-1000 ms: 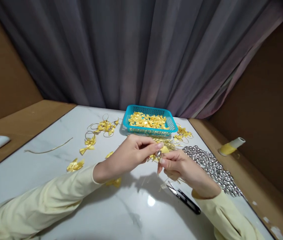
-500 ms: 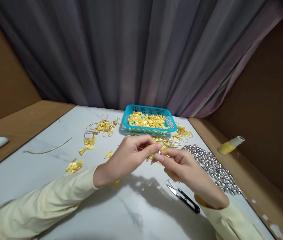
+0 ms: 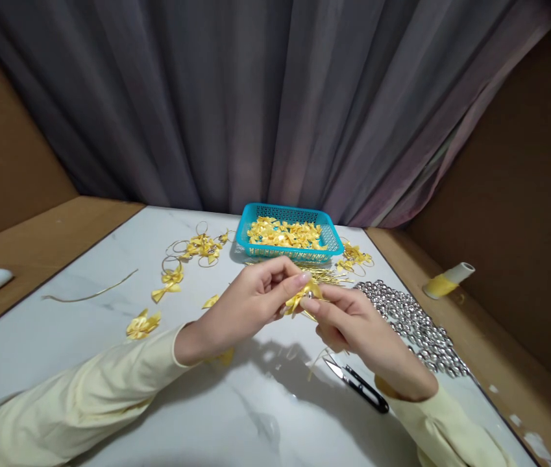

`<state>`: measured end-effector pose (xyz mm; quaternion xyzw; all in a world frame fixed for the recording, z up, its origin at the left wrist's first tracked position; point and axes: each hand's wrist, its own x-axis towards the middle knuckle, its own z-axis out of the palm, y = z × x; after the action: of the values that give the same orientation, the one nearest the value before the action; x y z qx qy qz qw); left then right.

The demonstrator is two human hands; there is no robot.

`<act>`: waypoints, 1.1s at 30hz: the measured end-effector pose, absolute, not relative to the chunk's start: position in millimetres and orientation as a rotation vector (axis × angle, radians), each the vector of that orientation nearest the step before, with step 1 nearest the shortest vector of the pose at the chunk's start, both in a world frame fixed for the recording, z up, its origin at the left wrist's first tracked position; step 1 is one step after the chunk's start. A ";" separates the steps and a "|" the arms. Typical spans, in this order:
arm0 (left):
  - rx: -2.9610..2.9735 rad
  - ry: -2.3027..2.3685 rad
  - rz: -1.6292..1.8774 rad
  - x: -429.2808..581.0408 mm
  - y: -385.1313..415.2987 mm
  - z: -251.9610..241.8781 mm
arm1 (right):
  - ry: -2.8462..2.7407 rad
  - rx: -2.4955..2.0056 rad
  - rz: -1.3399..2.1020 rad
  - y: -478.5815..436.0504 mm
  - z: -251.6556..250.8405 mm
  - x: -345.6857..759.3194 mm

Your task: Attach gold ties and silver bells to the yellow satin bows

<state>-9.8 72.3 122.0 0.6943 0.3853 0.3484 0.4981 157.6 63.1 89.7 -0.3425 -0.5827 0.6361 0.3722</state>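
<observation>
Between my two hands is a yellow ribbon bow (image 3: 303, 295) with a small silver bead at its middle, held above the white table. My left hand (image 3: 256, 295) pinches the bow's left side between thumb and fingers. From the right, my right hand (image 3: 353, 318) grips it, the thumb close against the bead. Part of a thin gold cord shows under the bow; my fingers hide the rest. Below my right hand lies a pair of thread snips (image 3: 357, 384) with black handles, beside a few loose thread ends.
A blue basket (image 3: 289, 251) of yellow bows stands at the back, gold cords (image 3: 331, 275) in front of it. Silver beads (image 3: 414, 327) spread along the right. Finished-looking bows with cord loops (image 3: 203, 246) lie left, near a single cord (image 3: 91, 296). A yellow-wrapped tube (image 3: 448, 281) is far right.
The bow has turned so that more of its yellow ribbon shows between my fingers. My hands have shifted slightly and stay closed on it.
</observation>
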 end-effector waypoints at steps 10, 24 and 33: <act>2.015 0.997 0.827 -15.0 76.3 125.4 | -1.680 -0.978 1.428 62.3 102.5 163.7; 2.326 1.084 0.961 -8.7 69.1 122.0 | -1.652 -1.013 1.476 58.8 100.5 160.4; 2.088 1.046 0.883 -13.5 70.2 125.1 | -1.682 -0.980 1.509 58.2 99.4 163.3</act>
<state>-13.5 70.2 125.1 0.7933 0.3972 0.3354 0.3168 163.3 58.2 99.4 -0.3753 -0.6438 0.5778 0.3328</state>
